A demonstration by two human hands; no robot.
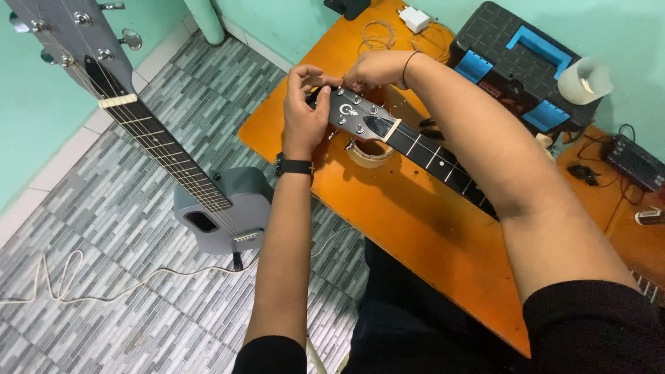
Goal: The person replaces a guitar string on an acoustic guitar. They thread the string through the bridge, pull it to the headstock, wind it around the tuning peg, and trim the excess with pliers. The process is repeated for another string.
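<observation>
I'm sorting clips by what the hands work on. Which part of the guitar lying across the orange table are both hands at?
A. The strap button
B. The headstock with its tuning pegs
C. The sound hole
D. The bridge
B: the left hand grips the end of the dark headstock and the right hand pinches at its upper edge, above the orange table.

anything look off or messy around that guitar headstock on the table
Mildly messy only. Loose coiled strings lie on the orange table beyond the headstock, which the left hand and right hand grip. A white cable trails across the floor. Nothing looks damaged.
</observation>
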